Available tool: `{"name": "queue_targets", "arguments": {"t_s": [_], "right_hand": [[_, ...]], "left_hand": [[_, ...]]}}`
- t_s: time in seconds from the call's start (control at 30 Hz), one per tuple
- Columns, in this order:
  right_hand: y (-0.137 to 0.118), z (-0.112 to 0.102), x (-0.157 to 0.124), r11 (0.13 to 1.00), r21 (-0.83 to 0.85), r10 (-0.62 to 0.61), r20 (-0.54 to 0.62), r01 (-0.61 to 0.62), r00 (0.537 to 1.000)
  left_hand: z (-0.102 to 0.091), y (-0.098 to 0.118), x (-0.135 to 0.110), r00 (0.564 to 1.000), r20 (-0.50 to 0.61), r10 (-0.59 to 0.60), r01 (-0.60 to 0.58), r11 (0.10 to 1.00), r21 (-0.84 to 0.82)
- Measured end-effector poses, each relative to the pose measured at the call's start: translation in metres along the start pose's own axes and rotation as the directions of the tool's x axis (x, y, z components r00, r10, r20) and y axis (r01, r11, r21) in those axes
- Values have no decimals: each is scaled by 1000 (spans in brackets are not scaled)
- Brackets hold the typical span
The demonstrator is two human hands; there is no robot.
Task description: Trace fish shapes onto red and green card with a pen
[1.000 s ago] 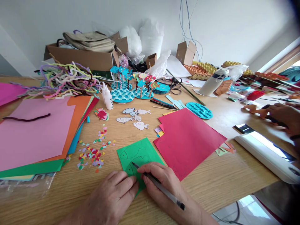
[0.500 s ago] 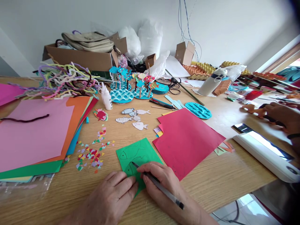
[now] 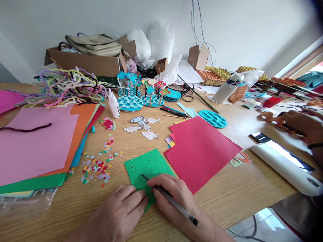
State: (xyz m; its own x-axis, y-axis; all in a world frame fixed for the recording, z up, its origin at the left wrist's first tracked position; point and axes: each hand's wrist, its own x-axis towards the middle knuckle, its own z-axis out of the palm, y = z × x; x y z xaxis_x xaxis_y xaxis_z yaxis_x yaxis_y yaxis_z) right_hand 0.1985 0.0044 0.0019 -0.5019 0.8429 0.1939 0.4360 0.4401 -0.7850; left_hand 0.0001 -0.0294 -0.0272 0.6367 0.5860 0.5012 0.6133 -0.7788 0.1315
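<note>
A green sheet of paper (image 3: 163,164) lies at an angle on the table, with fish outlines drawn on it in dark lines. My right hand (image 3: 174,195) is closed around a pen (image 3: 178,205), whose tip touches the lower fish outline near its head. Resting palm down, my left hand (image 3: 118,208) presses its fingertips on the sheet's lower left edge; they lie side by side and grip nothing. Above the sheet are several cut-out paper fish (image 3: 150,135). A large red sheet (image 3: 202,151) lies to the right of the green one.
Coloured sheets (image 3: 42,144) are stacked at left, near scattered paper confetti (image 3: 98,168). Behind stand a glue bottle (image 3: 114,106), blue fish ornaments (image 3: 130,102) and a pipe-cleaner heap (image 3: 73,87). A white device (image 3: 282,169) lies at right, near another person's hand (image 3: 297,122).
The view has shifted very slightly. Both my hands and the pen stay in nearly the same place on the green sheet. The other person's hand at the right has moved a little.
</note>
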Motion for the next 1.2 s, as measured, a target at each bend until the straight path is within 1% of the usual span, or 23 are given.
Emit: {"name": "queue_targets", "arguments": {"t_s": [0.23,0.43,0.67,0.77,0.9,1.0,1.2], "right_hand": [[2,1,0,1000,3,-7,2,7,1000],[2,1,0,999,-14,-37,-25,37,999],[2,-1,0,999,-10,-40,-32,39,999],[1,-1,1,1000,-17,-25,-22,24,999],[1,-1,0,999,-14,-33,-38,33,999],[0,-1,0,999,-17,-33,-27,33,999],[2,-1,0,1000,-11,-27,-44,27,999]], "left_hand": [[2,-1,-2,1000,-5,6,-6,1000,6],[0,0,2,1000,-28,11,-11,1000,9],[-4,0,7,998,-69,6,-8,1000,-27],[-3,-1,7,998,-66,9,-12,999,-35],[-2,-1,7,997,-78,13,-15,1000,-24],[-2,-1,8,995,-93,21,-22,1000,-13],[0,-1,5,998,-61,-1,-1,999,-37]]}}
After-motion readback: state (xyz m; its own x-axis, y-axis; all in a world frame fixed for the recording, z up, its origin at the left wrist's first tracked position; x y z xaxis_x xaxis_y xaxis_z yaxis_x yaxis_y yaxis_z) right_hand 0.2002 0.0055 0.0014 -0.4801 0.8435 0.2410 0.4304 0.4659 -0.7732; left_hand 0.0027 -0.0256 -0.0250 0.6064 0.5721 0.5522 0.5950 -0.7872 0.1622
